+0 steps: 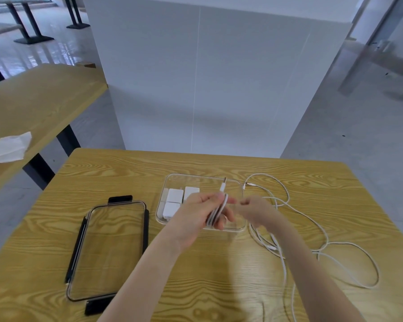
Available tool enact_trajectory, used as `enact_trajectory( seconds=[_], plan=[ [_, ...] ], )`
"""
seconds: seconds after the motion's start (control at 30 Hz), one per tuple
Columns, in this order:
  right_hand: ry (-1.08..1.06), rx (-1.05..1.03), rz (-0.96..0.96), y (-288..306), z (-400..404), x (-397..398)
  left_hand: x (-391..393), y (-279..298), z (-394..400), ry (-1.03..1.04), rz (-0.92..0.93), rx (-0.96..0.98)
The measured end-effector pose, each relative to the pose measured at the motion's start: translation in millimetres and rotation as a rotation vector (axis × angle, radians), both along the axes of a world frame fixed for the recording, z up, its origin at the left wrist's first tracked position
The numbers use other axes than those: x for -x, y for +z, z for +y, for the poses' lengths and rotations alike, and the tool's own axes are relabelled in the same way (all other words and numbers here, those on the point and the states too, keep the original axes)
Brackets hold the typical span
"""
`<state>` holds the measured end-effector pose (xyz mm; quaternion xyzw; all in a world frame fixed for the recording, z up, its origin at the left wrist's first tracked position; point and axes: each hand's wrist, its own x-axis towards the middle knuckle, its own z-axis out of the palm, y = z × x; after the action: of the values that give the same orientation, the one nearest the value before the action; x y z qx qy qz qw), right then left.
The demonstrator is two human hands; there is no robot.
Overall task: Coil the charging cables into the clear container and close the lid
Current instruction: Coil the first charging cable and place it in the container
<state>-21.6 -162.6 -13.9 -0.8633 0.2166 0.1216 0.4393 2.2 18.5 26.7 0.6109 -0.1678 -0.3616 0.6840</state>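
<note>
My left hand [203,211] grips a bundle of coiled white cable [219,210] above the clear container [239,182]; one plug end sticks up past my fingers. My right hand [257,210] is just right of the bundle, fingers pinched, blurred, on the same cable as far as I can tell. The clear container stands open at mid-table with several white charger blocks [175,196] in its left half. Its clear lid [107,249] with black latches lies flat to the left. More loose white cable [323,247] sprawls over the table on the right.
The wooden table [126,173] ends just behind the container, facing a white partition [207,77]. A second wooden table [33,101] with crumpled white paper [7,147] stands at the left, across a gap of grey floor.
</note>
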Motion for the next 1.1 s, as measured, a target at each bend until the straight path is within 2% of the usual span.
enact_trajectory(
  seconds=[0.07,0.17,0.33,0.43,0.57,0.7,0.8,0.87,0.93,1.03,1.1],
  plan=[
    [-0.106,-0.154,-0.091,22.8,0.4,-3.5,4.6,-5.1,-5.6,0.011,-0.01,-0.087],
    [-0.131,-0.302,-0.187,52.7,15.9,2.2,5.8,-11.4,-12.5,0.081,-0.038,-0.147],
    [-0.008,-0.287,-0.317,53.4,55.1,22.3,-3.3,-19.5,-13.0,0.259,0.006,-0.109],
    [0.097,-0.254,-0.336,37.1,71.2,29.4,-6.7,-21.3,-9.8,0.362,0.152,-0.023],
    [0.179,-0.372,-0.278,11.0,74.4,32.0,-12.6,-14.6,-4.4,0.38,0.416,0.237],
    [0.277,-0.388,-0.173,-21.3,69.7,36.6,-19.4,-9.5,5.1,0.379,0.432,0.317],
    [0.246,-0.406,-0.013,-43.1,62.2,38.7,-21.3,-2.6,12.6,0.315,0.432,0.382],
    [0.165,-0.379,0.076,-48.8,56.4,37.4,-16.0,1.4,13.0,0.247,0.39,0.353],
    [0.077,-0.267,0.094,-47.8,48.2,31.8,-7.3,2.7,11.3,0.178,0.334,0.283],
    [-0.027,-0.072,0.113,-36.4,32.9,16.9,3.6,0.9,8.9,0.052,0.249,0.118],
    [-0.093,-0.015,0.139,-23.8,24.9,6.3,8.9,-2.6,6.9,-0.033,0.214,-0.005]
  ],
)
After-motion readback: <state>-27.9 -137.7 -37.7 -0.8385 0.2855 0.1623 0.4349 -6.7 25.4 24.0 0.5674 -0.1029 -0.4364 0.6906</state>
